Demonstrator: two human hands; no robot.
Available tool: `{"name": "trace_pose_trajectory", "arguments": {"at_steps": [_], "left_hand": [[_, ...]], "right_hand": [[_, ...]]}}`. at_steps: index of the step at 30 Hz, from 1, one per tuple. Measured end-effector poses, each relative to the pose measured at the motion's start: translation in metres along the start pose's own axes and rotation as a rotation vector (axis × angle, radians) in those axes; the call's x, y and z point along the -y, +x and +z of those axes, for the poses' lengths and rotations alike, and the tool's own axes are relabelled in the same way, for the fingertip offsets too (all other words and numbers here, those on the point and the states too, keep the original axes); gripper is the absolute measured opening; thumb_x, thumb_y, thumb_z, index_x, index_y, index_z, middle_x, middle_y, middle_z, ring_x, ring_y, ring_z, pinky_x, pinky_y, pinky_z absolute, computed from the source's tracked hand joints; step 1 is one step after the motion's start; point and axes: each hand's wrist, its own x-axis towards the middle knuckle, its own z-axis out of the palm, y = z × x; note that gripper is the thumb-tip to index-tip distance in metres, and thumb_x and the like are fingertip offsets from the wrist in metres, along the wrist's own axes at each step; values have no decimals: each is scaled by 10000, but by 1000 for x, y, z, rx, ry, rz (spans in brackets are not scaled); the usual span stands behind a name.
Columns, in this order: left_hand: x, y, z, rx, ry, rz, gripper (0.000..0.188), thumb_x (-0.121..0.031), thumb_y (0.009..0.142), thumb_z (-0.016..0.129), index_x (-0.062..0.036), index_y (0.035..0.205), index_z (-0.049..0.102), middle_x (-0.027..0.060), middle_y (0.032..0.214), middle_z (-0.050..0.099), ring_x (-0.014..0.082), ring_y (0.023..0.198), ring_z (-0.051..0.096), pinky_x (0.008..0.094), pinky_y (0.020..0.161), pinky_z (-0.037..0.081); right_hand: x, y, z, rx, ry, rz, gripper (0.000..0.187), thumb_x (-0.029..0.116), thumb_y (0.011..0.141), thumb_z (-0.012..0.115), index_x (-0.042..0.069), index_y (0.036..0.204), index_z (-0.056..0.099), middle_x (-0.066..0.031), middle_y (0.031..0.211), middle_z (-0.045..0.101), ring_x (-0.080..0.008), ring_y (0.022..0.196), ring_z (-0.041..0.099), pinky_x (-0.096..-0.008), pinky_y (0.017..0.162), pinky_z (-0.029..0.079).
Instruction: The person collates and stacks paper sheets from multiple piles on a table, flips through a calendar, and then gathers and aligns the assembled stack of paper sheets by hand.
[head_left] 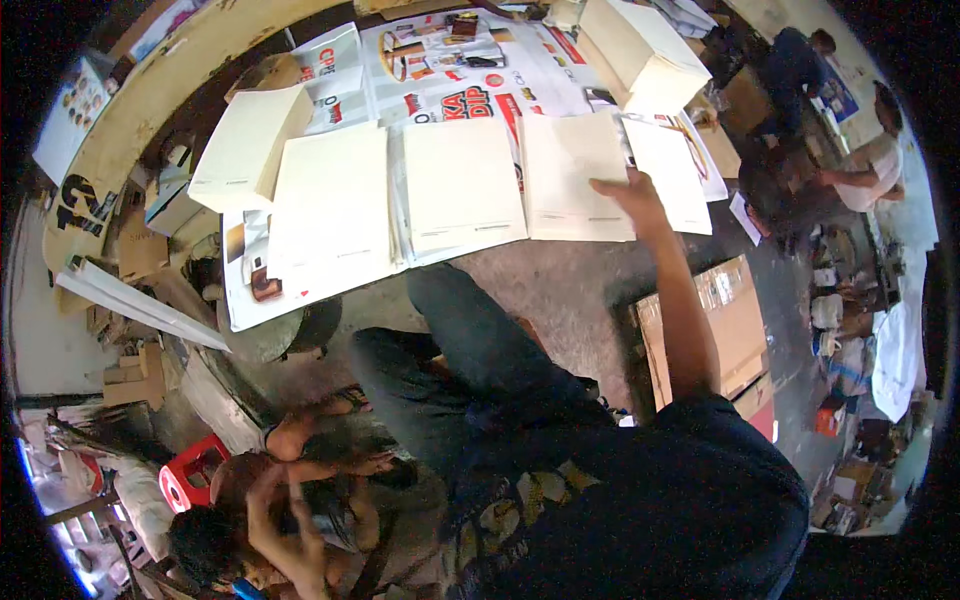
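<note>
Laid on top of the fourth stack [570, 175] with the right hand [632, 196], fingers stretched leftward over the top sheet; cannot tell whether pinching that sheet or only pressing it. No sign of the left hand anywhere in view.

From the left: a thick block [245, 150] of cream sheets, propped a little higher than its neighbours and turned askew. Then the first stack [330, 210], the second stack [462, 185], the fourth stack under the hand, and a thinner end stack [672, 170] just beside it. All set edge to edge in a row within arm's reach, probably so that one sheet can be drawn from each in turn (a judgement, not a thing seen). Spread beneath them, printed posters [450, 70], likely to keep the paper off the bare floor [560, 290]. Farther back, a tall block [640, 50] of the same cream paper, well apart from the hand.

Right of the forearm, a cardboard box [715, 320], top flaps lying flat; contents hidden.

Lower left, another person [280, 500] crouched beside a red stool [190, 475]. Far right, more people [870, 170] among bundles too small to make out.
</note>
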Motion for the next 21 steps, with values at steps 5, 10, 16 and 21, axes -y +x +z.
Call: {"name": "trace_pose_trajectory", "arguments": {"at_steps": [5, 10, 16, 21], "left_hand": [[-27, 59, 123, 164, 164, -60, 245, -105, 856, 716, -11, 1072, 651, 135, 998, 686, 274, 933, 670, 368, 840, 519], [-65, 130, 266, 327, -45, 242, 341, -136, 797, 764, -58, 1107, 646, 151, 1150, 658, 351, 1050, 622, 418, 976, 475], [-88, 184, 353, 469, 240, 594, 424, -179, 762, 776, -64, 1122, 581, 144, 1348, 559, 317, 1274, 510, 448, 1080, 389], [-81, 189, 400, 581, 368, 571, 403, -211, 801, 746, -67, 1131, 565, 179, 1325, 578, 325, 1257, 535, 458, 1035, 426]], "right_hand": [[-2, 5, -18, -67, 97, -172, 468, 195, 765, 814, -46, 1134, 656, -113, 969, 714, -193, 830, 678, -315, 749, 542], [30, -24, -15, -229, -294, -154, 536, 276, 795, 801, -87, 1148, 624, -148, 985, 707, -209, 876, 675, -327, 751, 542], [28, -26, -108, -518, -467, -393, 385, 261, 770, 834, 25, 1015, 653, -198, 904, 709, -275, 833, 692, -385, 708, 551], [-25, -15, -189, -702, -691, -133, 451, 359, 769, 829, -17, 966, 676, -111, 786, 695, -199, 712, 665, -336, 637, 522]]}}
